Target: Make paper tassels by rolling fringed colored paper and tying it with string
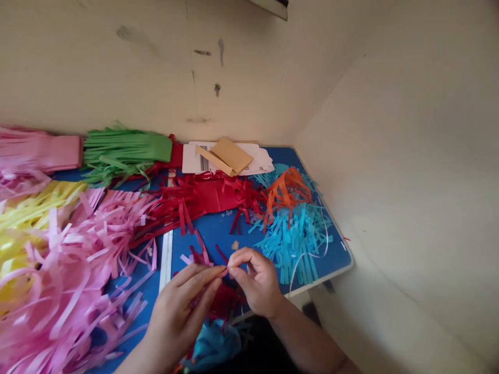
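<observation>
My left hand [181,298] and my right hand [255,280] meet over the near edge of the table, thumbs and forefingers pinched at one spot. Between the fingertips is a tiny reddish bit of the red paper fringe [224,301], whose darker body shows below and behind the fingers. The exact pinched part is mostly hidden. Loose red strips [200,249] poke out just beyond my left fingers. Below my hands, near my lap, lies a bunched blue paper fringe [216,343]. A thin white string [307,254] runs along the table to the right of my right hand.
The blue table [206,236] stands against the wall. Pink [89,254], yellow [23,234] and green fringes [128,148] fill the left side. Red [218,192], orange [288,189] and light-blue fringes [294,236] lie farther right. Brown card [232,156] rests on white sheets [191,158] at the back.
</observation>
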{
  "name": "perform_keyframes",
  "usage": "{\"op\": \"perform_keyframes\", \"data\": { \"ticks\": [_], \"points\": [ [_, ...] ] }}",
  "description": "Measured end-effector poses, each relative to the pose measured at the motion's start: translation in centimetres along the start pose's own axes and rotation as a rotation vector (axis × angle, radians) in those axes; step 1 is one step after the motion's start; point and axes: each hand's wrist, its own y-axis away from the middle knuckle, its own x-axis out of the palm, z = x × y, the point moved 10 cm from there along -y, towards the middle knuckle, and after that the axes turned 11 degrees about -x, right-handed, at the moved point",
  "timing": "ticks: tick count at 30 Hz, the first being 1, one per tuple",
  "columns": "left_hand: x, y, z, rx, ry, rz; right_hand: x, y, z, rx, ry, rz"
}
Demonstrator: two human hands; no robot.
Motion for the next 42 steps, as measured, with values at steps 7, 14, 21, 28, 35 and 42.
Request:
{"op": "perform_keyframes", "data": {
  "ticks": [7, 14, 21, 28, 35, 42],
  "points": [
    [-1.1, -0.1, 0.8, -0.065, 0.007, -0.086, 0.4, -0.3, 0.8, -0.014, 0.075, 0.053],
    [-0.9, 0.0, 0.9, -0.116, -0.007, -0.078, 0.9, -0.1, 0.4, 0.011, -0.019, 0.079],
    [-0.6, 0.3, 0.2, -0.055, 0.007, -0.039, 1.0, 0.1, 0.2, 0.015, -0.061, 0.087],
    [-0.4, 0.0, 0.8, -0.05, 0.008, 0.0, 0.5, 0.1, 0.2, 0.055, 0.089, 0.086],
    [-0.5, 0.2, 1.2, -0.037, 0.026, 0.04, 0.8, -0.6, -0.1, 0.054, -0.022, 0.15],
    [-1.2, -0.2, 0.6, -0.002, -0.009, 0.022, 0.9, -0.5, 1.4, -0.038, 0.144, 0.156]
  ]
}}
